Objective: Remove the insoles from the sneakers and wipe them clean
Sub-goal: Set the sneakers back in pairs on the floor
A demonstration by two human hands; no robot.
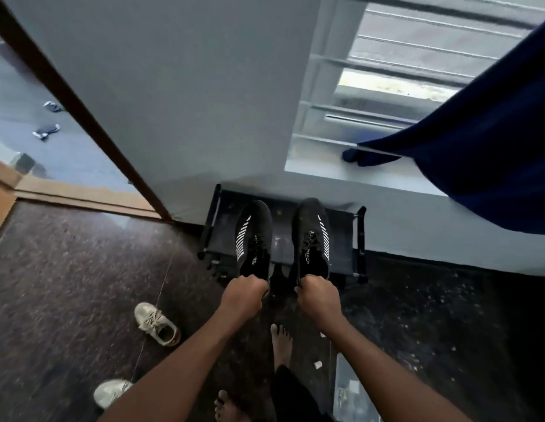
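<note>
The reference item is the low black shoe rack, which stands on the dark floor against the pale wall.

1. Sneakers. Two black sneakers with white stripes sit side by side over the top of the rack, toes toward the wall. The left sneaker is over the left half of the rack and the right sneaker over the right half. It cannot be determined whether their soles touch the rack.
2. Hands. The person's left hand is clenched around the heel of the left sneaker, at the front edge of the rack. The right hand grasps the heel of the right sneaker in the same way. Each hand covers its sneaker's opening, so the insoles are hidden.
3. Stance. The person stands in front of the rack on bare feet.
4. Surroundings. One white sneaker lies on the floor left of the rack and nearer the person. A second white sneaker lies farther from the rack on the same side. A barred window is above and right of the rack, with a dark blue curtain hanging at its right.
</note>
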